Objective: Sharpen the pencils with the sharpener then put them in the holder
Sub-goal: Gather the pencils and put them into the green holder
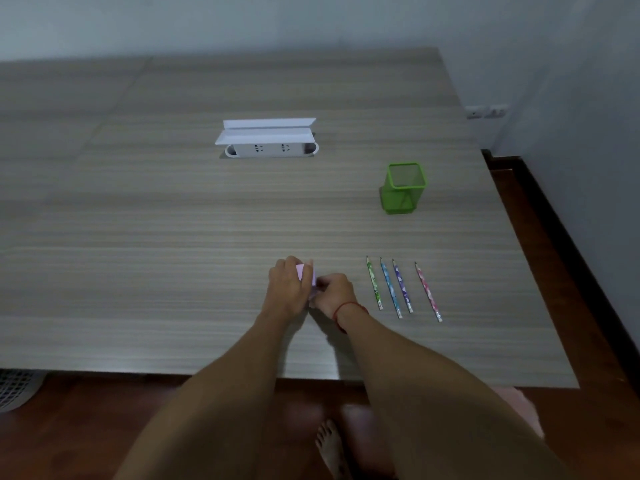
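Lilac plastic shows between the fingers of the left hand [287,285], which curl over a small boxy sharpener [306,273] and hold it down on the table [173,237]. The right hand [334,292] sits tight against the sharpener's near right side with its fingers bunched closed. Whether they pinch a pencil, a handle or nothing at all cannot be told, since the knuckles hide it. A red thread bracelet [346,308] circles that wrist. To the right of the right-hand fingers, and apart from them, four pencils lie side by side on the table: the green pencil [374,284] is closest, then the blue pencil [390,287], the purple pencil [402,285], and, after a wider gap, the pink pencil [428,292]. Each has its long axis running away from the person, roughly in line with the forearms, with the dark tip at the far end and the metal-capped end near. They are thin with patterned wrappers, and the tips are too small to judge for sharpness. The right hand is plainly the nearer one, so a short sideways reach to the green pencil, taken across its shaft, looks the likely next move. Beyond the pencils, well ahead of the fingers and slightly right, the holder [398,199] stands upright, square and made of green mesh, with no pencil in it. Farthest off, ahead of the left fingers, a white socket box [272,148] sits in the table with its lid raised.
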A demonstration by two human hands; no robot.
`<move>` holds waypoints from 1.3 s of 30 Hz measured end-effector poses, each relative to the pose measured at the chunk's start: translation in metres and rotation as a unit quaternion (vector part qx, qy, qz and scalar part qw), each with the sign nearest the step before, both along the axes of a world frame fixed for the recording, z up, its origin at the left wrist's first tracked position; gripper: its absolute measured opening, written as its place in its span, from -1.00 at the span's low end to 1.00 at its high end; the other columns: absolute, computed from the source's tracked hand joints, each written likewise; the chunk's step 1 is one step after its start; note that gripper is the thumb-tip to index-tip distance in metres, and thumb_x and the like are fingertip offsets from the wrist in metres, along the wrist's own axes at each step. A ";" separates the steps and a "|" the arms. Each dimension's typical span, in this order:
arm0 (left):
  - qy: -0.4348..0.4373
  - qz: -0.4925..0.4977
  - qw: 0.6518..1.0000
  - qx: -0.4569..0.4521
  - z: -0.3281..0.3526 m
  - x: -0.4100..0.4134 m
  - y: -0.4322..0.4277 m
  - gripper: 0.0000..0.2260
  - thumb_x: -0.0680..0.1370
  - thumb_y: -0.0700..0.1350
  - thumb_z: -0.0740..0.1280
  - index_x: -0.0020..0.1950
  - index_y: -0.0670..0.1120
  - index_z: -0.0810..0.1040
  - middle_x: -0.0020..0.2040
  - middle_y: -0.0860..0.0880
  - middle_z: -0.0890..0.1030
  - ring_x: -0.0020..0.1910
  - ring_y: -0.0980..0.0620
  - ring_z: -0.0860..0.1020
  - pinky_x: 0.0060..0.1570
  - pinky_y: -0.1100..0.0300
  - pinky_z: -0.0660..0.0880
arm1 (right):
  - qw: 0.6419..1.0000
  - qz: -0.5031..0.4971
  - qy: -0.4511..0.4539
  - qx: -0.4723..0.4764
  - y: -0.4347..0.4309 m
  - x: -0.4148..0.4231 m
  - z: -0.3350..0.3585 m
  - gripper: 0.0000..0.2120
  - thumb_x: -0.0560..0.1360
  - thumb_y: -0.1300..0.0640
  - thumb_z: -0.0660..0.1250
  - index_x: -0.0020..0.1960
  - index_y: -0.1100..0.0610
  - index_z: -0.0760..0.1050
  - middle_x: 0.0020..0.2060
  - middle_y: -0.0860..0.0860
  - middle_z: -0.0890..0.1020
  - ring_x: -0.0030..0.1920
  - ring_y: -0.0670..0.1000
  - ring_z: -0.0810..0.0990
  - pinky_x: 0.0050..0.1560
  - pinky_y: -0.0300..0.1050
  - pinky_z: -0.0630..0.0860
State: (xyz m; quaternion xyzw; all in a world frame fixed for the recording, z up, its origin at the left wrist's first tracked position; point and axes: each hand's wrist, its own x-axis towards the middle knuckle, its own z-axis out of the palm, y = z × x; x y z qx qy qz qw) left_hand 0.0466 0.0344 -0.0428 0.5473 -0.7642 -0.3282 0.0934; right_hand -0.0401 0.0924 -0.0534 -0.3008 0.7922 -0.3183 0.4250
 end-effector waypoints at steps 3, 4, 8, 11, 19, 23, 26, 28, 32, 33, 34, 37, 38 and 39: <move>-0.022 -0.014 1.000 -0.005 0.001 0.003 -0.003 -0.63 0.59 0.11 0.11 0.18 -0.15 0.44 0.14 -0.19 0.53 0.15 -0.17 0.48 0.14 0.04 0.42 | 1.000 0.026 0.007 0.001 -0.001 -0.002 -0.001 -0.76 0.37 0.27 0.37 0.02 0.21 0.67 -0.04 0.20 0.71 -0.11 -0.05 0.56 -0.07 -0.22 0.46; -0.025 -0.020 0.999 -0.012 0.001 0.002 -0.003 -0.64 0.59 0.10 0.12 0.19 -0.15 0.44 0.14 -0.18 0.53 0.15 -0.17 0.49 0.15 0.02 0.43 | 0.999 0.039 0.017 0.006 0.000 -0.004 -0.002 -0.77 0.38 0.28 0.34 0.01 0.21 0.66 -0.05 0.19 0.71 -0.09 -0.02 0.58 -0.04 -0.20 0.48; -0.036 -0.026 0.997 -0.059 0.007 0.006 0.003 -0.63 0.58 0.12 0.14 0.17 -0.13 0.48 0.10 -0.17 0.55 0.09 -0.20 0.52 0.11 -0.03 0.47 | 0.996 0.058 0.064 0.027 0.003 -0.016 0.010 -0.82 0.40 0.37 0.27 -0.09 0.25 0.62 -0.07 0.18 0.68 0.01 0.10 0.62 -0.03 -0.25 0.41; -0.016 0.006 0.989 -0.146 0.021 0.001 0.002 -0.48 0.51 0.22 0.08 0.15 -0.15 0.55 0.08 -0.19 0.60 0.06 -0.22 0.56 0.06 0.00 0.46 | 0.992 0.044 0.111 0.035 0.008 -0.039 0.018 -0.83 0.42 0.34 0.29 -0.29 0.13 0.50 -0.11 0.14 0.57 -0.02 0.01 0.55 -0.03 -0.27 0.39; -0.032 -0.075 0.990 -0.115 0.040 -0.081 0.003 -0.74 0.53 -0.01 0.22 0.03 -0.16 0.57 0.04 -0.19 0.61 0.06 -0.20 0.55 0.08 0.03 0.46 | 0.978 -0.051 0.180 0.090 0.042 -0.113 0.033 -0.74 0.40 0.16 0.41 0.06 0.23 0.60 0.07 0.21 0.64 0.08 0.20 0.64 0.11 -0.08 0.58; -0.086 -0.030 0.994 0.061 0.012 -0.116 0.024 -0.69 0.50 0.01 0.30 0.09 -0.19 0.55 0.13 -0.22 0.59 0.13 -0.22 0.55 0.14 0.01 0.51 | 0.978 0.000 0.169 0.122 0.049 -0.125 0.027 -0.65 0.39 0.08 0.46 0.09 0.24 0.58 0.08 0.21 0.63 0.08 0.18 0.64 0.10 -0.08 0.57; -0.114 0.004 0.988 0.105 -0.014 -0.123 0.035 -0.60 0.47 0.08 0.34 0.13 -0.20 0.53 0.15 -0.23 0.58 0.15 -0.23 0.55 0.17 0.01 0.50 | 0.972 0.052 0.191 0.126 0.049 -0.129 0.019 -0.64 0.41 0.10 0.44 0.13 0.26 0.53 0.12 0.21 0.61 0.17 0.18 0.59 0.13 -0.09 0.53; -0.125 0.015 0.987 0.099 -0.022 -0.126 0.037 -0.57 0.46 0.12 0.36 0.13 -0.20 0.52 0.16 -0.24 0.57 0.16 -0.22 0.55 0.16 0.03 0.50 | 0.966 0.077 0.208 0.133 0.046 -0.132 0.014 -0.65 0.43 0.14 0.42 0.15 0.27 0.52 0.14 0.22 0.60 0.19 0.19 0.58 0.15 -0.08 0.53; -0.164 0.015 0.980 0.116 -0.018 -0.137 0.028 -0.56 0.49 0.00 0.37 0.24 -0.26 0.44 0.27 -0.27 0.49 0.25 -0.23 0.50 0.17 0.05 0.46 | 0.955 0.131 0.216 0.157 0.036 -0.140 0.012 -0.64 0.37 0.19 0.46 0.13 0.27 0.55 0.12 0.20 0.63 0.14 0.17 0.62 0.09 -0.09 0.56; -0.177 0.008 0.976 0.127 -0.015 -0.138 0.026 -0.57 0.48 -0.06 0.38 0.25 -0.27 0.44 0.28 -0.27 0.49 0.25 -0.23 0.50 0.16 0.06 0.47 | 0.951 0.148 0.219 0.161 0.035 -0.140 0.012 -0.63 0.36 0.20 0.47 0.13 0.27 0.55 0.12 0.19 0.63 0.13 0.16 0.63 0.08 -0.10 0.56; -0.190 -0.001 0.972 0.137 -0.013 -0.138 0.024 -0.59 0.46 -0.12 0.39 0.23 -0.27 0.45 0.26 -0.27 0.51 0.22 -0.22 0.53 0.14 0.06 0.50 | 0.948 0.162 0.223 0.161 0.033 -0.140 0.012 -0.63 0.37 0.19 0.45 0.15 0.26 0.55 0.14 0.19 0.63 0.14 0.16 0.62 0.09 -0.10 0.55; -0.212 -0.018 0.962 0.171 -0.011 -0.133 0.023 -0.65 0.39 -0.19 0.39 0.14 -0.28 0.51 0.15 -0.25 0.59 0.07 -0.19 0.62 0.03 0.06 0.60 | 0.942 0.191 0.232 0.153 0.031 -0.137 0.012 -0.63 0.43 0.14 0.39 0.21 0.24 0.52 0.17 0.17 0.60 0.17 0.15 0.60 0.12 -0.11 0.53; -0.209 -0.016 0.962 0.174 -0.013 -0.130 0.024 -0.65 0.41 -0.16 0.38 0.15 -0.28 0.50 0.15 -0.24 0.59 0.06 -0.19 0.62 0.03 0.07 0.60 | 0.940 0.198 0.234 0.150 0.031 -0.136 0.012 -0.62 0.44 0.12 0.39 0.22 0.24 0.51 0.18 0.16 0.60 0.17 0.15 0.60 0.12 -0.11 0.52; -0.200 -0.009 0.964 0.175 -0.016 -0.128 0.025 -0.64 0.44 -0.12 0.35 0.16 -0.29 0.50 0.15 -0.25 0.58 0.07 -0.19 0.62 0.04 0.07 0.59 | 0.939 0.207 0.232 0.149 0.032 -0.135 0.011 -0.62 0.45 0.09 0.38 0.22 0.24 0.50 0.18 0.16 0.59 0.17 0.15 0.60 0.11 -0.11 0.53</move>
